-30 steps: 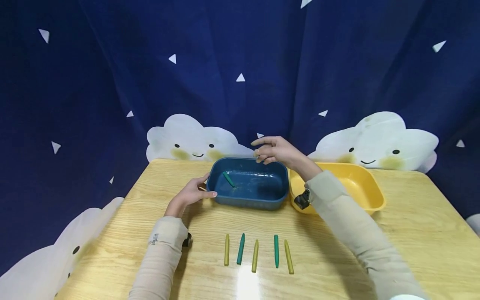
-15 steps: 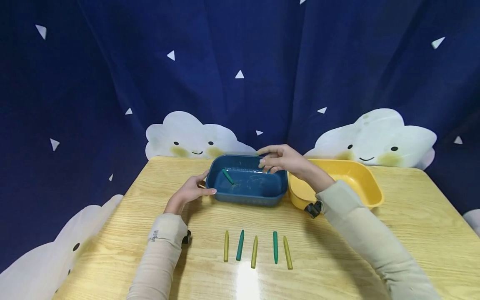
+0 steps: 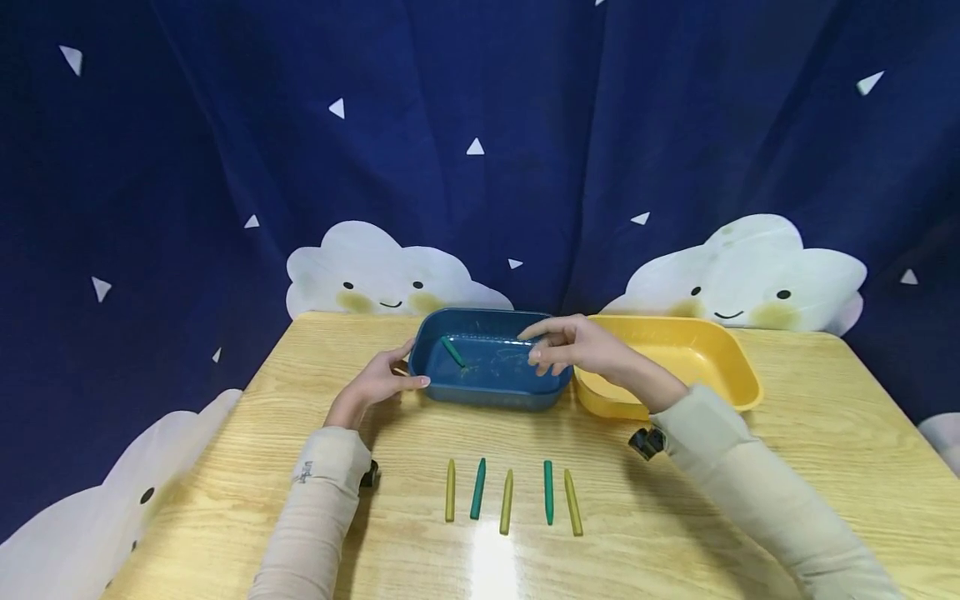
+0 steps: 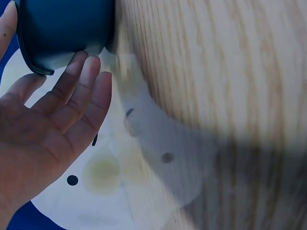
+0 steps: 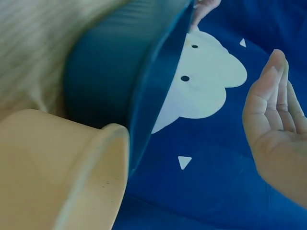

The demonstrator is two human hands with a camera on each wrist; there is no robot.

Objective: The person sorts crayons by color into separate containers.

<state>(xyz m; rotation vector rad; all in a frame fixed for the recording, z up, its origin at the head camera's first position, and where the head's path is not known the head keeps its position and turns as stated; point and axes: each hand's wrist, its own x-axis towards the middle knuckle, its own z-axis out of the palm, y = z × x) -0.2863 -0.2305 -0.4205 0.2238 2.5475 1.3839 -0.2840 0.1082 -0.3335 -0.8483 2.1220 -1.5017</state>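
Note:
My left hand [image 3: 377, 379] rests its nearly straight fingers and thumb against the left end of a dark blue plastic bin [image 3: 491, 397]. In the left wrist view, fingertips [image 4: 91, 62] meet the bin's outer wall. One green crayon [image 3: 452, 351] lies inside the bin, toward its left. Over the bin's right end hovers my right hand [image 3: 581, 343], fingers loosely bent and holding nothing. Several crayons lie in a row on the table in front: a left yellow crayon [image 3: 450, 490], a middle yellow crayon [image 3: 506, 502], a right yellow crayon [image 3: 573, 502] and green crayons [image 3: 477, 488] between them.
A yellow bin [image 3: 701, 354] stands right beside the blue one, partly behind my right forearm. Both are on a wooden table [image 3: 810, 433]. Behind it hangs a dark blue curtain [image 3: 420, 167] with cloud and triangle prints.
My right hand has moved right and down toward me, from above the blue bin's back rim to over its right end. The left hand stays at the bin. The head view shifts slightly.

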